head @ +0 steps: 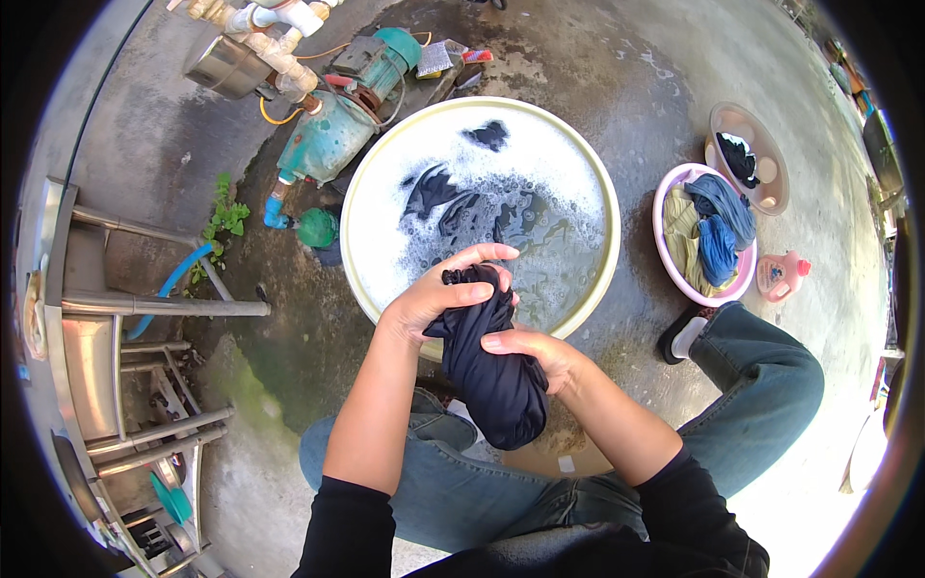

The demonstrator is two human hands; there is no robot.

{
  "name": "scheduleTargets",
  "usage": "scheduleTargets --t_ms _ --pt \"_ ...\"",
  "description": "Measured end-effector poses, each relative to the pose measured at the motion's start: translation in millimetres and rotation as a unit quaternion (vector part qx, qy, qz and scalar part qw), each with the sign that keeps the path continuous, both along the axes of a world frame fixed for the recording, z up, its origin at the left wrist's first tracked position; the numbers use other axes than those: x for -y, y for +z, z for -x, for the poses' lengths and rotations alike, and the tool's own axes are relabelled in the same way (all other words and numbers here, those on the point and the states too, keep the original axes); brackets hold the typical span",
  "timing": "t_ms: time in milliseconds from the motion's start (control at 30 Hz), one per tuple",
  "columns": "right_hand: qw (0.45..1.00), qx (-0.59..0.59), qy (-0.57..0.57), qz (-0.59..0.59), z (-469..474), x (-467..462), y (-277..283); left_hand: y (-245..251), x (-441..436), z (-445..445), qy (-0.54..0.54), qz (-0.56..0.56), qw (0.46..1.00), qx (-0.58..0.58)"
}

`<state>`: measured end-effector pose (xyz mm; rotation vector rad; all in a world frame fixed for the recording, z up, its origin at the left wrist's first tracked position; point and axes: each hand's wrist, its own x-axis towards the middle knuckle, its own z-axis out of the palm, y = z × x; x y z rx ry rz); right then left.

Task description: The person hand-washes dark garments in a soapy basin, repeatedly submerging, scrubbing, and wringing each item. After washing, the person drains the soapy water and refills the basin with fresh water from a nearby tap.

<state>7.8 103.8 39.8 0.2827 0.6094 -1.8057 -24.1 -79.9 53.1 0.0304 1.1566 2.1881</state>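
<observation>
My left hand (452, 289) grips the upper end of a bunched black cloth (491, 376), its thumb pressed over the fabric. Lower on the same cloth, at its right side, my right hand (538, 354) is closed around it. The cloth hangs in a bundle at the near rim of a large round tub (613, 217), over my lap. White suds and greyish water fill the tub, and dark fabric (433, 191) lies partly sunk in them. Another dark piece (491, 135) pokes through the foam near the far side. The kind of garment I hold cannot be told.
Right of the tub stand a pink basin (659, 217) of blue and beige clothes, a brownish basin (777, 184) with black and white cloth, and a pink bottle (780, 277). A green water pump (329, 137) with pipes is at upper left, a metal stand (166, 305) at left.
</observation>
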Motion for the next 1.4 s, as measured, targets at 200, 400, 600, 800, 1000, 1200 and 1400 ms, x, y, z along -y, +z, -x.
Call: scheduleTargets --t_ms 200,400,600,800,1000,1200,1400 --pt "0.967 -0.219 0.086 -0.102 28 -1 18 15 -8 -2 0.068 0.207 0.974 -0.054" --pt "0.811 -0.453 0.182 -0.321 37 9 4 -19 -35 -12 0.223 0.432 0.864 -0.134" --pt "0.659 -0.531 0.174 -0.504 14 35 -50 -77 -50 -18 0.367 0.513 0.77 -0.097" --pt "0.621 -0.543 0.151 -0.545 0 51 -70 -96 -43 -18 0.428 0.457 0.78 -0.003" --pt "0.663 -0.55 0.021 -0.507 -4 36 -58 -70 -41 -12 0.353 0.303 0.884 0.039" --pt "0.837 -0.353 -0.17 -0.381 10 16 -46 -41 -39 -15 0.364 0.268 0.892 0.005" --pt "0.844 -0.127 -0.483 -0.197 31 16 -9 -16 -59 -56 0.356 0.107 0.879 0.299"
